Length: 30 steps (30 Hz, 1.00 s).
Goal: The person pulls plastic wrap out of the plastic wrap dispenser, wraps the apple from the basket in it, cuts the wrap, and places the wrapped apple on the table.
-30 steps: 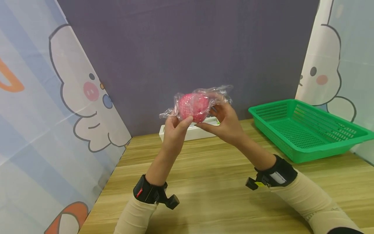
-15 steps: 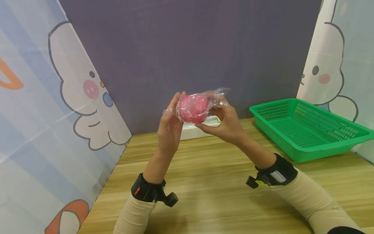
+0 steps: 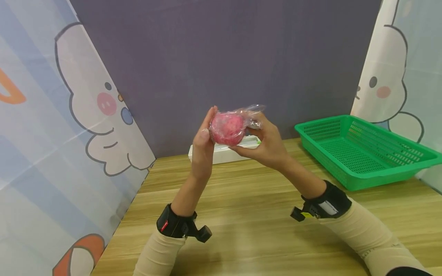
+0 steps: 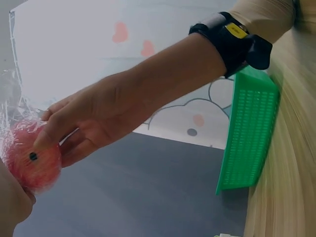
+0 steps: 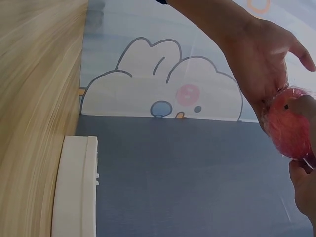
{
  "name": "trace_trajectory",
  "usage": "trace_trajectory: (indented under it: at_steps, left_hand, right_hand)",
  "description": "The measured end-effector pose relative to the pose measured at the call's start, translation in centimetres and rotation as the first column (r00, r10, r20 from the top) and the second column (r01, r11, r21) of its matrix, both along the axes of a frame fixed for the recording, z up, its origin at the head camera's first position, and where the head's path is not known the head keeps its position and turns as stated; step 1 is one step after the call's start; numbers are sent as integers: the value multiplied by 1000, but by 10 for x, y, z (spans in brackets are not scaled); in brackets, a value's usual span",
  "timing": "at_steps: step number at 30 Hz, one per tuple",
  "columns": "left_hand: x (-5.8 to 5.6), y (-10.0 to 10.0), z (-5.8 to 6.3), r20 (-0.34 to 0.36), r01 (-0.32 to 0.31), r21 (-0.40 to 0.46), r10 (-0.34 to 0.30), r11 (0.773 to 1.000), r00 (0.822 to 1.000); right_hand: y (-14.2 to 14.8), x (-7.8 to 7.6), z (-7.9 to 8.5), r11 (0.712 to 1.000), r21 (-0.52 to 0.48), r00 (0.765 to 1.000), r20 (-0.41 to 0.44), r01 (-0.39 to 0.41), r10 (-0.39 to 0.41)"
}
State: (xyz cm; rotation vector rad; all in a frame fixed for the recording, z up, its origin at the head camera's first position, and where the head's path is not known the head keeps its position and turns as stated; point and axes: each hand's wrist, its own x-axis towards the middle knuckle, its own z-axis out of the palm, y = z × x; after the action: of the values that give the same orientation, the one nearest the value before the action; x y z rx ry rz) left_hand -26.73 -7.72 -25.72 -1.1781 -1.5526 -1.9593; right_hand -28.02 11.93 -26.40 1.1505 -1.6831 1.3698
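Observation:
A pinkish-red apple (image 3: 227, 128) wrapped in clear cling film (image 3: 254, 114) is held up above the table. My right hand (image 3: 267, 147) grips it from the right, thumb below and fingers over the side where loose film bunches up. My left hand (image 3: 203, 149) lies along the apple's left side with its fingers extended. Its thumb stands away from the fruit, as the right wrist view shows on the left hand (image 5: 259, 59). A dark spot marks the apple (image 4: 42, 170) in the left wrist view. The left fingertips are partly hidden behind the fruit.
A long white box (image 3: 224, 156) stands at the back of the wooden table (image 3: 241, 214), behind the hands. On the right sits a green perforated basket (image 3: 348, 180). A dark grey panel (image 3: 228, 53) closes the back, and printed cartoon panels (image 3: 103, 149) flank the sides.
My left hand has let go of the twisted film at the apple's left and turned to lie flat against that side; the loose left end is no longer visible. My right hand keeps its grip.

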Motion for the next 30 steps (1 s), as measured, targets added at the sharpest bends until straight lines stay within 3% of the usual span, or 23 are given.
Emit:
trace_trajectory:
  at_steps: [6, 11, 19, 30]
  left_hand:
    - [1, 3, -2, -30, -79, -73, 77, 994, 997]
    - [-2, 5, -6, -68, -96, -95, 89, 991, 994]
    - [-3, 12, -11, -17, -215, -110, 215, 970, 977]
    - [-6, 13, -13, 34, -169, -28, 170, 985, 985]
  right_hand:
    - [-3, 1, -1, 1000, 11, 999, -31, 24, -23]
    - [-2, 4, -2, 996, 31, 996, -44, 82, -80]
    - [-5, 4, -5, 994, 36, 992, -75, 104, -101]
    - [-8, 3, -3, 994, 76, 992, -110, 78, -69]
